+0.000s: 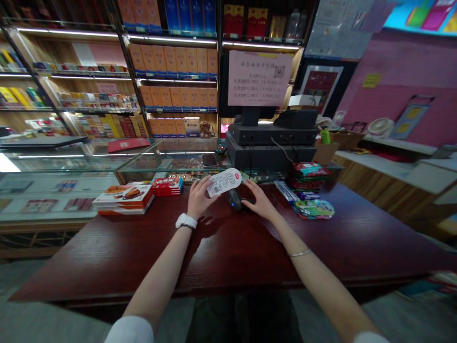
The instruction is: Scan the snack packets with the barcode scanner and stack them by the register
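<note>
Above the far part of the desk, left hand pinches white card; long axis rises rightward, upper end near right hand, empty, thumb and fingers parted.

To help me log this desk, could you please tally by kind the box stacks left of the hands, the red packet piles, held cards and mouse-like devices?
Box stacks: 2
Red packet pile: 1
White card in left hand: 1
Mouse-like device: 1
Total: 5
</note>
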A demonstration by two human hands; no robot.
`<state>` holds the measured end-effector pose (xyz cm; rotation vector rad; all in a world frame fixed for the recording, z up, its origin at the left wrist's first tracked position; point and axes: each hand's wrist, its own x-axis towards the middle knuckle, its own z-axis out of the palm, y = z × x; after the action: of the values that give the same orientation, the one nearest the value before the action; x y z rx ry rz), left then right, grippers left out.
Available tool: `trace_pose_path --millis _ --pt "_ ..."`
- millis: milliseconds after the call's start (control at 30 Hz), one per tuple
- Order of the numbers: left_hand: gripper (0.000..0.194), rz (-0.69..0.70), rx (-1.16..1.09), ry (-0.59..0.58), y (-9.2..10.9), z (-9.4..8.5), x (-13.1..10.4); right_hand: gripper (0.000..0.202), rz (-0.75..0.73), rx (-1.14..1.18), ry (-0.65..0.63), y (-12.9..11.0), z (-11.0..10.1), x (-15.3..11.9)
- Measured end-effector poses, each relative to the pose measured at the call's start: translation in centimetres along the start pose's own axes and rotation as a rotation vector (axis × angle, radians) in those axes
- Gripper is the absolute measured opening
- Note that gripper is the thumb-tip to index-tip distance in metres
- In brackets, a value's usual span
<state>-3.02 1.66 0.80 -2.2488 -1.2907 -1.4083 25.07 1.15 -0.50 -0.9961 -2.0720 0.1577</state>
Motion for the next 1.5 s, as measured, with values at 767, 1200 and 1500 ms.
trace_pose_path --millis 767,1200,1500 --pt "0.046 -0.029 -0.276 -0.117 2.9 1.1 -0.4 0.026 0.070 0.132 0.252 -0.5 -0.1 0.2" --pt "0.029 -0.216 -0.490 -0.189 3.5 1.1 0.2 0.032 0.186 0.314 0.306 0.4 0.7 0.5" --pt "0.042 -0.330 -0.442 -0.236 2.7 1.4 -0.1 0.035 0.210 0.206 0.364 -0.6 0.0 0.7"
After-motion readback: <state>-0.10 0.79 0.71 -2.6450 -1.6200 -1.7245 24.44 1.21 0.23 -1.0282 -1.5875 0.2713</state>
